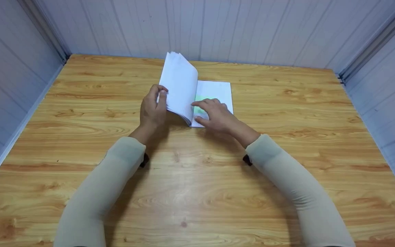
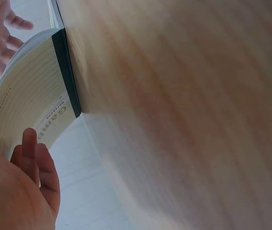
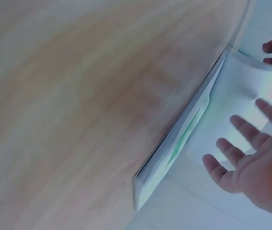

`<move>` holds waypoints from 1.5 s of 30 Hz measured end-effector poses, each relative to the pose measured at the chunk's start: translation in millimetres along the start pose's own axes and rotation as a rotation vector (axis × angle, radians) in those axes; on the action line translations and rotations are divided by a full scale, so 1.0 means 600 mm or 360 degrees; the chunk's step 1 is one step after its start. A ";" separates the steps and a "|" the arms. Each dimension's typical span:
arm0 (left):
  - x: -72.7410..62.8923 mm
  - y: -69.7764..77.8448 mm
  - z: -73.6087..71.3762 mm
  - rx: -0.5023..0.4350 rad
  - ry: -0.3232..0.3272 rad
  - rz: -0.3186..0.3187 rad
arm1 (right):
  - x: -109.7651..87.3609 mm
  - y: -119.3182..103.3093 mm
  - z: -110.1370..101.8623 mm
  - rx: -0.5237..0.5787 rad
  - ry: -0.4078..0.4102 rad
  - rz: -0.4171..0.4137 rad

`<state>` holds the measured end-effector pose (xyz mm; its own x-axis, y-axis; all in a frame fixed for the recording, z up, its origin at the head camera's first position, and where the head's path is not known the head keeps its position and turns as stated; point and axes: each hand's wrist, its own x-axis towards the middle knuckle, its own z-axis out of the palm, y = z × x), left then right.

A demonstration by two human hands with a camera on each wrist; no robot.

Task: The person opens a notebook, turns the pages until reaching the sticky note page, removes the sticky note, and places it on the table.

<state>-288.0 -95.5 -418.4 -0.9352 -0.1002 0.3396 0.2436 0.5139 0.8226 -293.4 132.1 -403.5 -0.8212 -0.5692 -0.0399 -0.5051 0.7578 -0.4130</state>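
Observation:
A notebook (image 1: 180, 79) lies open on the wooden table, its left stack of pages raised and bowed. My left hand (image 1: 153, 108) grips the outer edge of that stack, thumb over the pages and fingers behind. In the left wrist view, the cream cover (image 2: 26, 96) shows printed lettering, beside a dark green spine (image 2: 68, 74). My right hand (image 1: 216, 115) is over the lower part of the right page (image 1: 214, 87), near the fold, with its fingers spread and nothing held. A pale green patch (image 1: 200, 100) shows on that page, partly hidden by the right hand.
The wood-grain table (image 1: 197, 192) spreads out around the notebook. Pale panelled walls (image 1: 218, 31) border it at the back and on both sides. Light sleeves (image 1: 115, 171) cover both forearms, with a small black piece (image 1: 247, 160) under the right cuff.

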 end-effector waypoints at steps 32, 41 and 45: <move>0.006 0.000 -0.028 0.0352 -0.0116 -0.0257 | 0.077 0.052 0.009 -0.0444 -0.0146 0.0159; 0.015 0.010 -0.023 0.0659 -0.0195 -0.0373 | 0.083 0.048 0.010 -0.0429 -0.0125 0.0146; 0.018 0.022 -0.004 0.0705 -0.0529 -0.0069 | 0.084 0.048 0.012 -0.0432 -0.0095 0.0111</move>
<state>-294.0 -91.8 -402.8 -0.9902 0.1079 0.0886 0.1388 0.8317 0.5376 -347.5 122.9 -424.0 -0.8435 -0.5244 -0.1167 -0.5072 0.8489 -0.1488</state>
